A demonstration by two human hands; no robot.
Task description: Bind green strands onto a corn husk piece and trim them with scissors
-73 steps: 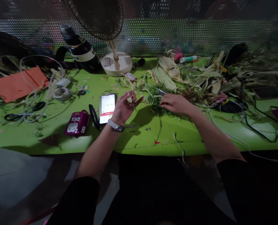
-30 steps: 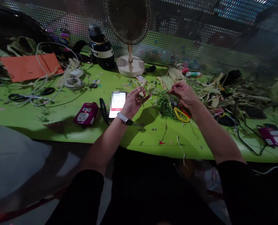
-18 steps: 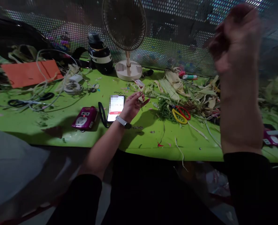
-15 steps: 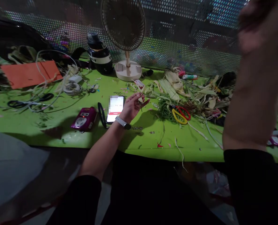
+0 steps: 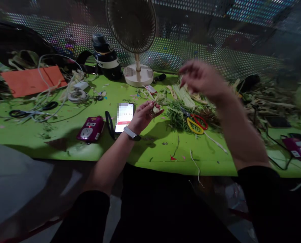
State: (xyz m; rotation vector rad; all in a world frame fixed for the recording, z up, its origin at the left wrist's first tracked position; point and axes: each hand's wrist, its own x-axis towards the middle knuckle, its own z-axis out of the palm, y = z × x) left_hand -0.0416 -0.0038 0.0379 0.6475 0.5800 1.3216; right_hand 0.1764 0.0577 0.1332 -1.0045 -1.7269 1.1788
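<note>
My left hand (image 5: 142,118), with a grey watch on the wrist, is held over the green table. Its fingertips pinch a small pale piece of plant material (image 5: 155,109), seemingly husk. My right hand (image 5: 202,79) is in the air above the heap of husks, smeared by motion, so whether it holds anything is unclear. Below it lie pale green corn husks (image 5: 184,96). Scissors with red and yellow handles (image 5: 196,124) rest on a tangle of thin green strips (image 5: 174,118). A lit phone (image 5: 125,118) stands just left of my left hand.
A fan (image 5: 138,76) and a dark bottle (image 5: 107,62) stand at the back by the perforated screen. Left are a purple power socket (image 5: 91,129), dark-handled scissors (image 5: 30,111), an orange card (image 5: 33,81) and a white cable (image 5: 78,95). Another purple socket (image 5: 298,148) lies far right.
My right hand has swung down and left from the upper right, to above the husks. My left hand stays nearly still, pinching the pale piece.
</note>
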